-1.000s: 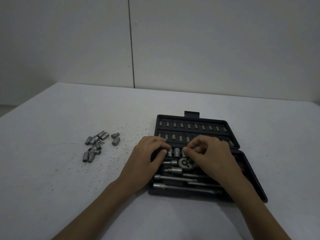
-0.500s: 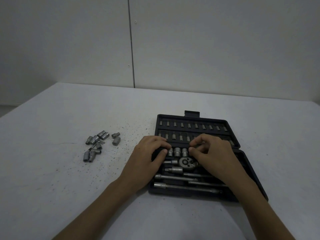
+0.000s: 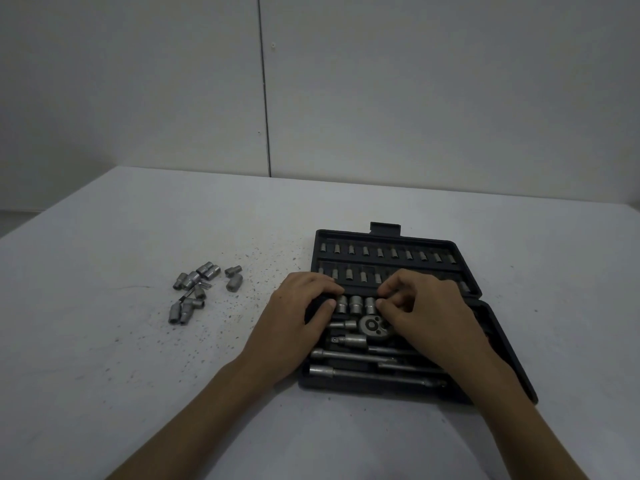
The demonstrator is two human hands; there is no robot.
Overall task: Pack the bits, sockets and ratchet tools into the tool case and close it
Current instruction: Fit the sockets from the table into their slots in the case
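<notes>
Tool case (image 3: 498,344): lying open on the counter (image 3: 138,375), lid flat at the far side, base nearest the person.
Lid: two rows of small bits (image 3: 380,252) seated upright in their slots; the right end of the nearer row is hidden behind the right hand.
Base, top row: three sockets (image 3: 355,304) standing side by side, right between the two hands.
Ratchet head (image 3: 372,325): round, sitting just below that row, its handle covered by the right hand.
Extension bars (image 3: 349,355): long ones lying lengthwise along the near edge of the base, a shorter adapter above them.
Left hand (image 3: 294,327): palm down over the left end of the base, fingers curled at the case edge, thumb tip just beside the leftmost socket; nothing visibly gripped.
Right hand (image 3: 433,317): curled over the middle of the base, fingertips pinched together against the rightmost socket; whether it is actually grasping something, I cannot tell.
Loose sockets (image 3: 194,292): a scattered pile out on the counter, well apart to the left of the case.
Counter surface: pale, speckled with dark grit between pile and case.
</notes>
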